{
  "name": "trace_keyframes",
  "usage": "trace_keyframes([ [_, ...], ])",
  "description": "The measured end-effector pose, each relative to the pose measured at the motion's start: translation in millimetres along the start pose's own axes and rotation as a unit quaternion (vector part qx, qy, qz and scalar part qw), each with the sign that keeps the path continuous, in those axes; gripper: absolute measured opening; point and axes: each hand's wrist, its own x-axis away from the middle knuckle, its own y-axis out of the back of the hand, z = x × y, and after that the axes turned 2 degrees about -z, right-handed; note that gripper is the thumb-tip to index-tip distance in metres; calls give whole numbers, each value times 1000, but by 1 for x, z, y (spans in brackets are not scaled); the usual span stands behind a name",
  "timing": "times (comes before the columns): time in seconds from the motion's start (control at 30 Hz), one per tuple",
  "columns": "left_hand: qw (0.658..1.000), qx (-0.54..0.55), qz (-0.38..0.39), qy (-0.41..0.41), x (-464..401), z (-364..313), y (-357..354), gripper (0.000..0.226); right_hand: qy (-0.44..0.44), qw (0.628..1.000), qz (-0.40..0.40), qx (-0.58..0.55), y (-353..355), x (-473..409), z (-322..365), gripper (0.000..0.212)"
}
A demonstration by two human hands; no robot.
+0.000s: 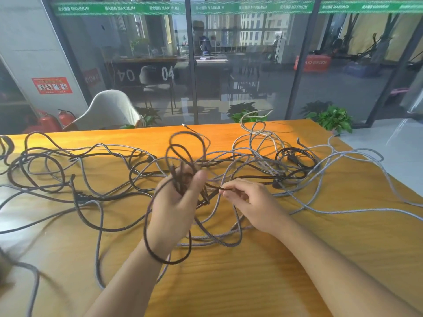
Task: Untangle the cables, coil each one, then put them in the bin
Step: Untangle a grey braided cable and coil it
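Left hand (177,203) is raised, fingers curled around several loops of dark braided cable (183,145), one loop circling its wrist. Right hand (248,202) pinches a strand of the same dark cable between thumb and fingertips. Grey braided cables (357,156) lie tangled with black ones across the wooden bench (251,282). Cable runs are cut off at both frame edges; left foreground is blurred.

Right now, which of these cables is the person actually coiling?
The dark brown braided cable: its loops rise from the left hand, and the right hand pinches it. The grey cables lie untouched.
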Motion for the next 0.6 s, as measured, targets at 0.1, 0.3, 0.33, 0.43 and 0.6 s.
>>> trace_keyframes([
  [0.1, 989, 101, -102, 31, -7, -11, 15, 29, -27, 999, -30, 24, 6, -5, -15, 17],
  [0.3, 997, 41, -45, 47, -8, 1, 31, 35, -17, 995, -78, 55, 10, -8, -25, 17],
  [0.33, 999, 7, -18, 45, -6, 2, 26, 38, -1, 995, -87, 57, 9, -7, -22, 17],
  [0.43, 999, -32, 33, 14, -2, -3, 10, 32, 59, 988, -119, 72, 9, -4, -12, 15],
  [0.6, 996, -50, 73, 18, -2, 1, -11, 40, 143, 977, -135, 78, 7, 0, 6, 17],
])
